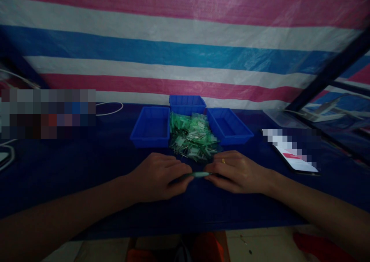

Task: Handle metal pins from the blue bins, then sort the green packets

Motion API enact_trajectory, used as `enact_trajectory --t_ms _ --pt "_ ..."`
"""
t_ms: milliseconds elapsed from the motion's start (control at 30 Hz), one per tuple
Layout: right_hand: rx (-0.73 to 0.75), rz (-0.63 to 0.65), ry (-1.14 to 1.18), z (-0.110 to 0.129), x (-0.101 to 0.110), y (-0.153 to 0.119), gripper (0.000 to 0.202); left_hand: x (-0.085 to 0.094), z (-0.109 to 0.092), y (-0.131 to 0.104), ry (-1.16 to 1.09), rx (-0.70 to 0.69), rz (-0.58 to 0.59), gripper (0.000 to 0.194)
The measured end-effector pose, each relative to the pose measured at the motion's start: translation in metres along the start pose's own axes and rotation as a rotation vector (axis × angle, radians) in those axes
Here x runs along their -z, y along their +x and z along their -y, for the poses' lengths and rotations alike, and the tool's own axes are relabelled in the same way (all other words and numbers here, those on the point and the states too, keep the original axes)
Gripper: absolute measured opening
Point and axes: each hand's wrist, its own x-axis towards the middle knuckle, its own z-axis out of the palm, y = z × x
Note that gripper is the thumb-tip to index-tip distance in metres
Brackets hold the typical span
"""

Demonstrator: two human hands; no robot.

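Note:
Between my two hands, just above the table, is a small, slim pale-green plastic piece (200,174); its exact kind cannot be made out. The fingertips of my left hand (163,175) pinch its left end. At the other end, my right hand (238,172), with a gold-coloured ring on one finger, closes on it with thumb and fingers. My fingers hide both ends of the piece. Right behind my hands lies a loose pile of green and clear plastic pieces (193,136) with thin, shiny metal-like parts among them.
Three blue plastic bins stand around the pile: a left bin (150,141), a back bin (187,108) and a right bin (235,140). A phone (300,162) with a lit screen lies on the dark blue table (101,212). Behind hangs a striped sheet (173,54).

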Motion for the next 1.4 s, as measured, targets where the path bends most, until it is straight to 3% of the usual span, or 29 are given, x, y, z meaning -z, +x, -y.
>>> enact_trajectory --t_ms 167,233,400,700,967,1167,1400 --pt "0.001 0.005 -0.013 -0.0022 -0.0005 -0.0002 0.012 -0.0006 -0.0008 0.0012 -0.092 0.084 0.192 0.013" --pt "0.012 0.02 -0.02 -0.0025 -0.0001 -0.0001 0.012 -0.0001 -0.001 0.0011 -0.098 0.081 0.219 0.013" --pt "0.043 0.05 -0.037 -0.0021 0.0008 -0.0002 0.015 0.0026 -0.0009 0.001 -0.176 0.075 0.178 0.013" --pt "0.037 0.066 -0.03 -0.0015 0.0035 0.0015 0.02 0.0019 0.0 0.0016 -0.292 0.108 0.229 0.014" --pt "-0.007 0.126 -0.011 -0.0026 0.0007 0.0011 0.027 0.0038 0.0027 0.0034 -0.217 0.106 0.262 0.018" --pt "-0.034 0.195 0.019 -0.0025 0.001 0.0008 0.031 -0.0009 0.006 0.0012 -0.015 -0.025 0.216 0.024" --pt "-0.138 0.203 0.194 -0.0028 0.0022 0.0009 0.031 0.0002 0.0051 0.0028 -0.077 0.052 0.262 0.032"
